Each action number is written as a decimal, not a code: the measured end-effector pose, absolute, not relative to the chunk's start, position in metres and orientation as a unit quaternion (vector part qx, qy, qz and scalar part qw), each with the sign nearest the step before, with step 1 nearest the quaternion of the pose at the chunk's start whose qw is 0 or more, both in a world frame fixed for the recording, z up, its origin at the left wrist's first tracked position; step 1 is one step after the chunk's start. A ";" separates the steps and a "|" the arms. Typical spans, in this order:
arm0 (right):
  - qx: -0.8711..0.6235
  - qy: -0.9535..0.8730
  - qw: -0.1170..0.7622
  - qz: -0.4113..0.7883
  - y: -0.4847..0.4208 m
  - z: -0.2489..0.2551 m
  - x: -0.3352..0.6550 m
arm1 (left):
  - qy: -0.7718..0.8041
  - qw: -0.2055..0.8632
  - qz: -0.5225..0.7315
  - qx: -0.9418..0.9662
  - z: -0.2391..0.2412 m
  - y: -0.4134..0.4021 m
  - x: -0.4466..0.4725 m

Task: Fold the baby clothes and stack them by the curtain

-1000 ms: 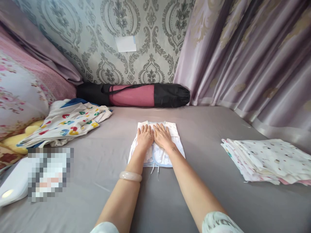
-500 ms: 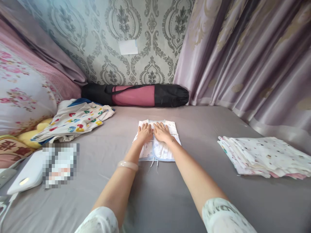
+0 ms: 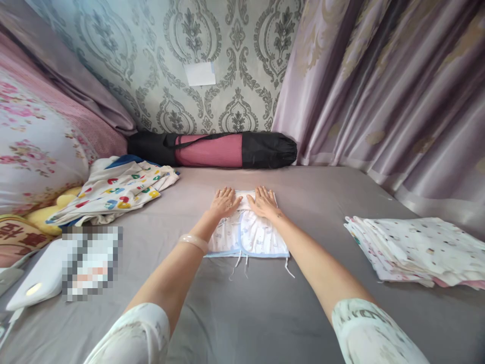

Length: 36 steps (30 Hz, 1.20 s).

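A small white baby shirt (image 3: 261,235) with a faint print, pale blue edging and thin white ties lies flat on the grey bed sheet (image 3: 242,313). My left hand (image 3: 225,203) rests palm down on its upper left part, fingers stretched out and pointing away from me. On the upper right part lies my right hand (image 3: 264,203), also flat with spread fingers. A strip of the shirt shows between the two thumbs. Both hands cover the shirt's far corners. The ties hang loose from its near edge.
A stack of folded printed cloths (image 3: 420,250) lies at the right. Crumpled printed clothing (image 3: 121,189) and a white power bank (image 3: 40,275) with a cable are at the left. A pink and black rolled mat bag (image 3: 208,150) lies along the wall, beside the curtain (image 3: 333,101).
My hands have moved apart, the left slightly left and the right to the right, both a little farther away. The shirt's near edge looks wider, and another tie shows at its right.
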State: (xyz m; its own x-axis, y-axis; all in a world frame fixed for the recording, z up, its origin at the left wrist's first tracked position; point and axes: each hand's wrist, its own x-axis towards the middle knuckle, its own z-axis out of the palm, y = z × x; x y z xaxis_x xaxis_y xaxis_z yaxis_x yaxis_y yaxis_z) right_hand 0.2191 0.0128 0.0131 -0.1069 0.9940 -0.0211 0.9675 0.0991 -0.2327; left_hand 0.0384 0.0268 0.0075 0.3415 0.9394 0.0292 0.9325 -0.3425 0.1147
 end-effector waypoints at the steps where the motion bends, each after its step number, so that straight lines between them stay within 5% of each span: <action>1: -0.666 -0.737 0.073 0.086 0.012 0.010 0.218 | 0.574 0.039 0.044 0.817 0.002 0.028 0.039; 25: -0.556 -0.823 0.064 0.096 0.000 0.013 0.219 | 0.513 0.044 0.010 0.857 0.011 0.014 0.041; 36: -0.474 -0.872 0.066 0.104 -0.099 0.017 0.245 | 0.429 0.062 0.026 0.901 0.014 -0.081 0.010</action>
State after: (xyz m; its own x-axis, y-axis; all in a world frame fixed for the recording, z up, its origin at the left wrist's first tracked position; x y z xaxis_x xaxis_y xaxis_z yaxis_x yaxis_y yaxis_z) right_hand 0.2445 -0.0995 0.0169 -0.5415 0.8406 0.0162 0.8132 0.5285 -0.2436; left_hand 0.0098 -0.0806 0.0137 0.6298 0.7768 -0.0060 0.7703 -0.6235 0.1339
